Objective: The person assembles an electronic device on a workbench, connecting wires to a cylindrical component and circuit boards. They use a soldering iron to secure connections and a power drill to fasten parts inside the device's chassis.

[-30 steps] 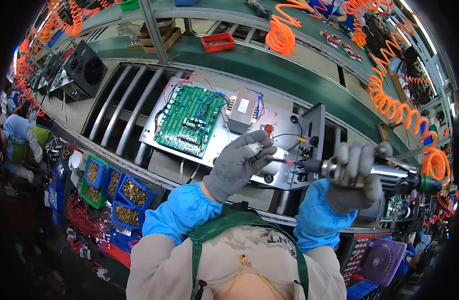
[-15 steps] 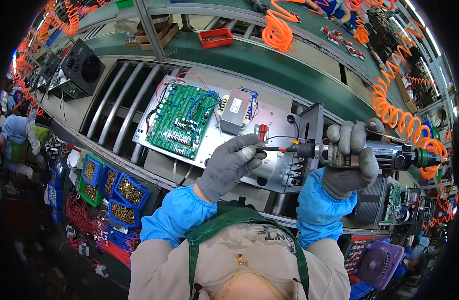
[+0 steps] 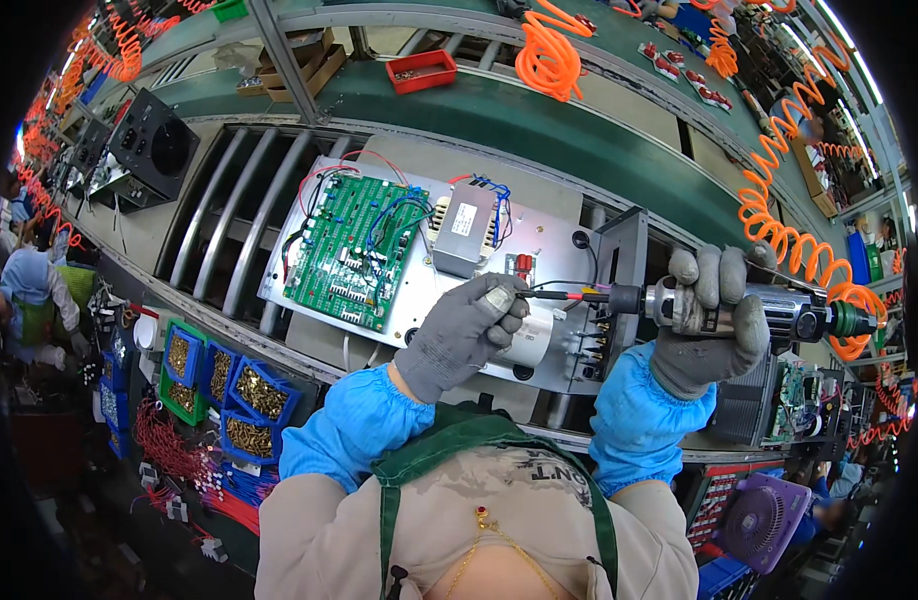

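Observation:
My right hand (image 3: pixel 714 325), in a grey glove, wraps round a silver air screwdriver (image 3: pixel 779 310) held sideways above the workpiece. Its long bit (image 3: pixel 557 295), banded red and yellow, points left. My left hand (image 3: pixel 454 340), gloved too, is closed in a pinch at the bit's tip; whatever small thing the fingers hold is hidden. Beneath both hands lies a metal chassis plate (image 3: pixel 544 245). It carries a green circuit board (image 3: pixel 354 255) at the left, a transformer (image 3: pixel 466 225) in the middle, and an upright dark panel (image 3: pixel 624 245) at the right end.
The plate lies over roller conveyor bars (image 3: pixel 249 215). Blue bins of brass fasteners (image 3: pixel 262 392) and red wires (image 3: pixel 169 435) sit at the lower left. An orange coiled hose (image 3: pixel 794 235) hangs near the screwdriver's rear. A red tray (image 3: pixel 421 72) stands beyond; a purple fan (image 3: pixel 764 525) is lower right.
The plate and surroundings have shifted slightly left in the picture. The screwdriver has moved a little right, and the left hand keeps its pinch at the bit's tip.

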Available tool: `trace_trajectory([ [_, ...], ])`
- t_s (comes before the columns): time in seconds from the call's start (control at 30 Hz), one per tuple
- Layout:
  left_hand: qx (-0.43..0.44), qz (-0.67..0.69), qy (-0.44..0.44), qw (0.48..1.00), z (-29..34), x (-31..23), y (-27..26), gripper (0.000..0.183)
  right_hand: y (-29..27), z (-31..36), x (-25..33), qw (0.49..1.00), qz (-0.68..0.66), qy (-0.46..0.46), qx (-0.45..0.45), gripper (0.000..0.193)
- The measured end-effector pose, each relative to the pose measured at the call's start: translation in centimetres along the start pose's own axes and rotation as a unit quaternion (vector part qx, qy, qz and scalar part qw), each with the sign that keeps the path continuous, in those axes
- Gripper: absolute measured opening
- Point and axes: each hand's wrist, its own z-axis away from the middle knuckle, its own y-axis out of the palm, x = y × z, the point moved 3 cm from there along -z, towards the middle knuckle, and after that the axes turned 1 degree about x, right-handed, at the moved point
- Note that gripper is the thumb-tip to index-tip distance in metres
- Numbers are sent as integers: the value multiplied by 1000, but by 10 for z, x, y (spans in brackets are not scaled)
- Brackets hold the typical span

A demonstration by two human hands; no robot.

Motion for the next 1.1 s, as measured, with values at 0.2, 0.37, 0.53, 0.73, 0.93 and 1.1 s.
trace_trajectory([
  [0.2, -4, -57, 12, 998, -4, 0, 2, 28, -3, 0, 2, 1000, -5, 5, -11, 47],
  [0.37, -39, -161, 22, 986, -4, -3, 11, 28, -7, -2, 8, 1000, -11, 9, 18, 47],
  [0.53, -50, -277, 40, 959, -8, -9, 21, 31, -10, -7, 10, 999, -2, 13, 30, 46],
  [0.73, -80, -398, 131, 905, -23, -39, 31, 32, -23, -17, 14, 999, 13, -6, 33, 46],
  [0.93, 15, -874, 201, 442, -67, -53, 36, 29, -35, -33, 19, 995, 83, -46, -27, 49],
  [1.1, 102, -958, 28, 265, -109, -25, 28, 23, -42, -40, 9, 992, 122, -24, 10, 52],
])
